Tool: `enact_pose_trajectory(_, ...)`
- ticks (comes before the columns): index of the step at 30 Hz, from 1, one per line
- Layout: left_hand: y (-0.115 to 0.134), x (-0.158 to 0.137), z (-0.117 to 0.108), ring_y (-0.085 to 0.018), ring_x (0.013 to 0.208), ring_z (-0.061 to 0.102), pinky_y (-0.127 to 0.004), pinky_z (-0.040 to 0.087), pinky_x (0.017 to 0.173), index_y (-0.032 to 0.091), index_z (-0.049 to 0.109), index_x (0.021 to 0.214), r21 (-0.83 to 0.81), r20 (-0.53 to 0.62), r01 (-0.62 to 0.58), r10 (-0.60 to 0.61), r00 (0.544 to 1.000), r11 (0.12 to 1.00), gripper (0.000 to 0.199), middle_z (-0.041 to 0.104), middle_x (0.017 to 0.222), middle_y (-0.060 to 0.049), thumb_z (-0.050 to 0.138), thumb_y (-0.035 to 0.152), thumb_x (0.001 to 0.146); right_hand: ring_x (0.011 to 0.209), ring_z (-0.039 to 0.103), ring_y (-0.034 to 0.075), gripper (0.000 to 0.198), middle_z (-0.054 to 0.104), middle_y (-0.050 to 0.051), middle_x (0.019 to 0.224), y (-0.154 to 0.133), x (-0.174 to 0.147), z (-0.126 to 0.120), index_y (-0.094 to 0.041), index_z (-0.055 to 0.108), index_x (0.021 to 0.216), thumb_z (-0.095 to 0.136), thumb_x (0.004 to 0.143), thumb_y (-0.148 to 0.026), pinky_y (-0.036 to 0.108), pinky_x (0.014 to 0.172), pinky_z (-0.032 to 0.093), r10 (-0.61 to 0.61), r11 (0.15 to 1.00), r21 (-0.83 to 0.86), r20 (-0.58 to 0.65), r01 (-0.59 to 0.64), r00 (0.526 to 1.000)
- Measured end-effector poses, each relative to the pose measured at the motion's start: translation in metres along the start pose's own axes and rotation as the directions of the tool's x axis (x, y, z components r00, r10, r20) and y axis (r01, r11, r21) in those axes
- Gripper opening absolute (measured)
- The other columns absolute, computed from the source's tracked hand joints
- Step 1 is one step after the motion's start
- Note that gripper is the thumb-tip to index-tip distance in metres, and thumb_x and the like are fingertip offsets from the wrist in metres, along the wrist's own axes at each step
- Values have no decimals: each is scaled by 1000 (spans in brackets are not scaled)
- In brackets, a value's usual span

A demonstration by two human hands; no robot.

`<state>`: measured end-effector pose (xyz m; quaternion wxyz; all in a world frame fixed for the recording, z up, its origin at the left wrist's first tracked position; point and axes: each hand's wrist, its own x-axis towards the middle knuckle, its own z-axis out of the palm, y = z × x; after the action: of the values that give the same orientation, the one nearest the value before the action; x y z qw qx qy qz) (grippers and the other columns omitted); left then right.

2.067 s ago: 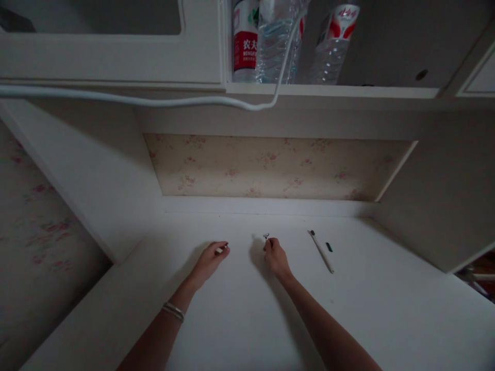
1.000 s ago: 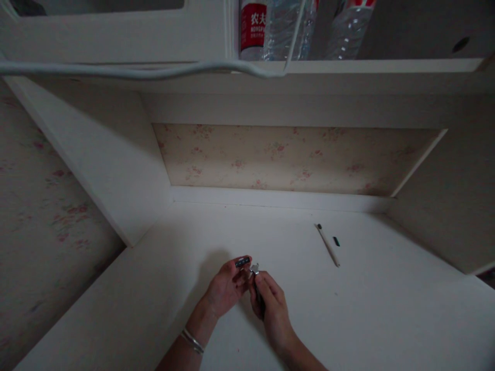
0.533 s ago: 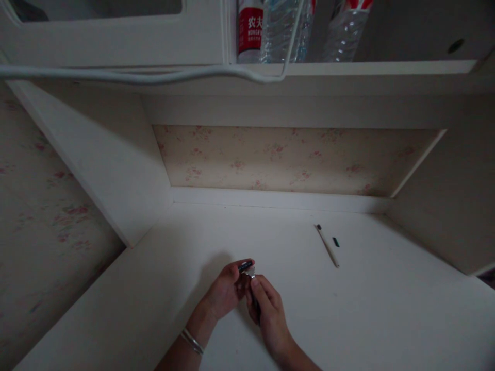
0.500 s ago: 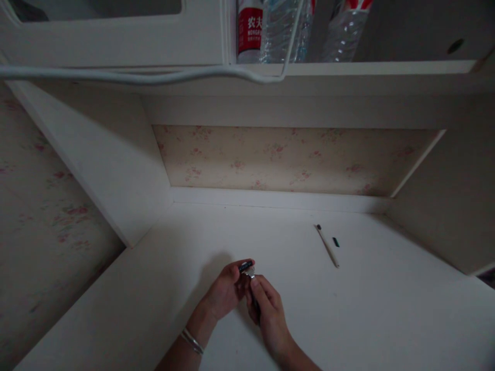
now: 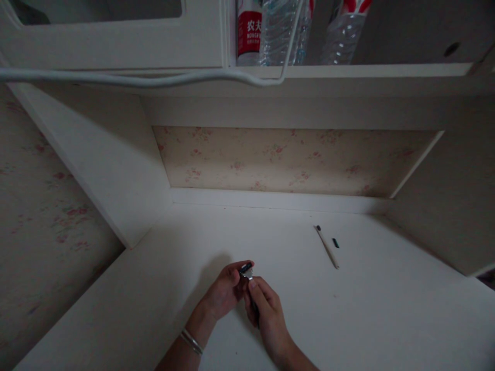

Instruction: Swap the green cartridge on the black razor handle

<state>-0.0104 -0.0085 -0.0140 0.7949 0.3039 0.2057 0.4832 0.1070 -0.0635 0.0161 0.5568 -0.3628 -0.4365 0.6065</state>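
Note:
My right hand (image 5: pixel 265 309) is closed around the dark handle of a razor (image 5: pixel 248 274), whose silvery neck points up and left out of my fingers. Between the thumb and fingers of my left hand (image 5: pixel 226 288) is a small dark razor head (image 5: pixel 245 268), held right at the end of the silvery neck. The two parts touch or nearly touch; I cannot tell whether they are joined. Both hands are just above the white tabletop (image 5: pixel 127 309). My fingers hide most of the handle.
Right of my hands lies a pale toothbrush (image 5: pixel 328 248) with dark bristles, beside a small dark strip-like piece (image 5: pixel 335 242). Plastic bottles (image 5: pixel 280 33) stand on the shelf above, and a white bar (image 5: pixel 154 80) runs across in front. White side panels (image 5: pixel 100 154) flank the desk.
The dark razor head in my left hand has tilted slightly and come down closer against the silvery neck. My hands have barely moved.

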Motion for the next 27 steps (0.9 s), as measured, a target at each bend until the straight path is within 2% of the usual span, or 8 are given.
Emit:
enact_pose_trajectory(7, 0, 0, -4, -11, 69, 56, -22, 43, 62, 18, 70, 99, 22, 20, -14, 14, 1000, 1000, 44, 65, 83, -4, 79, 38, 61, 42, 23, 7, 40, 34, -6, 51, 2, 1, -1, -18, 52, 70, 53, 84, -55, 21, 38, 15, 23, 1000, -7, -13, -23, 1000)
enact_pose_trajectory(17, 0, -1, 0, -11, 65, 54, -22, 42, 61, 17, 72, 93, 11, -7, -11, 11, 1000, 1000, 45, 64, 78, -4, 80, 42, 58, 40, 23, 7, 41, 33, -7, 48, -4, -2, 2, -19, 51, 67, 53, 84, -56, 21, 39, 18, 10, 1000, -9, 3, -9, 1000)
enact_pose_trajectory(23, 2, -2, 8, -12, 67, 55, -20, 41, 59, 14, 72, 91, 0, 1, 19, -19, 1000, 1000, 51, 64, 82, -5, 82, 46, 52, 41, 21, 7, 40, 31, -7, 49, -2, -5, 5, -18, 52, 70, 54, 84, -56, 21, 38, 14, 19, 1000, -13, -4, -19, 1000)
enact_pose_trajectory(27, 1, -2, 6, -13, 68, 56, -21, 42, 58, 17, 72, 91, -15, -16, 18, -18, 1000, 1000, 46, 64, 84, -5, 80, 45, 55, 41, 20, 6, 39, 30, -7, 50, 0, -6, 7, -18, 51, 73, 52, 85, -55, 20, 37, 12, 30, 1000, 9, 2, -30, 1000)
